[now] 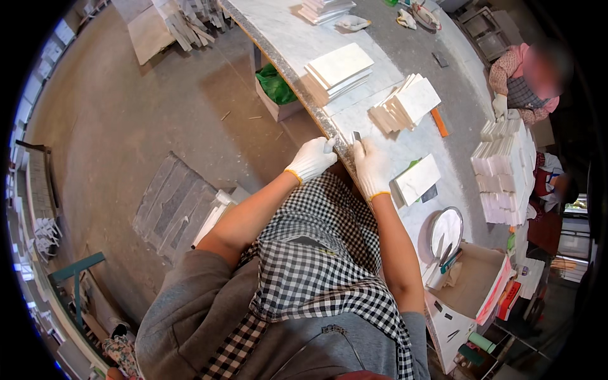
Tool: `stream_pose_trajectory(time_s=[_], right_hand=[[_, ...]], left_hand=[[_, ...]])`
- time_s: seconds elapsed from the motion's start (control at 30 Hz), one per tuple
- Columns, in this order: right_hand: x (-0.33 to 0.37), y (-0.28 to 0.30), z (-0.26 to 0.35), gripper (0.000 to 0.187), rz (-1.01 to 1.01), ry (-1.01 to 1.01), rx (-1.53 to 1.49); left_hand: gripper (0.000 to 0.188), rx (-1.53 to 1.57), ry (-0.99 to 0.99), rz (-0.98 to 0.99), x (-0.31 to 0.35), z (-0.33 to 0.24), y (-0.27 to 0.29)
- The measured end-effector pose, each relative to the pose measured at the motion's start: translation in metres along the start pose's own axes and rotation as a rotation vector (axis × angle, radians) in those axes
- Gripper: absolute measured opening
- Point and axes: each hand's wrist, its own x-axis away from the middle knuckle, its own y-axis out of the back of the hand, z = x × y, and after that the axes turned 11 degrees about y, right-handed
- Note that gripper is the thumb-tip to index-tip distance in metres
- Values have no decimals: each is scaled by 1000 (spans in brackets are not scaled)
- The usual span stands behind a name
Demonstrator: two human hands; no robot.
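Note:
Both hands wear white knit gloves with yellow cuffs, held at the near edge of the worktable [337,115]. My left hand [311,159] is closed at that edge, with something small and pale at its fingertips that I cannot make out. My right hand [372,166] is closed on a small flat grey blade [357,136], which sticks up past the fingers. Just right of it, a white marbled tile [418,179] lies over green and dark flat pieces. Beyond the hands sit a stack of white tiles [342,66] and a leaning stack of tiles [413,101].
An orange strip [439,122] lies beside the leaning stack. Rightward are a round white dish [446,229], an open cardboard box [470,278] and tall white stacks [503,171], touched by a co-worker's gloved hand [500,104]. A bin with green lining [275,85] stands beneath the table.

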Motion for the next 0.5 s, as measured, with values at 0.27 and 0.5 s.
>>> stream_pose_trajectory(time_s=[0.27,0.5], right_hand=[[24,-5,10,32,-38,-176,-671],[33,-11,19,24,-192,-16,-672]], left_hand=[[28,326,-45,-24,32,-14,25],[33,121,-29,-61,33,-20,31]])
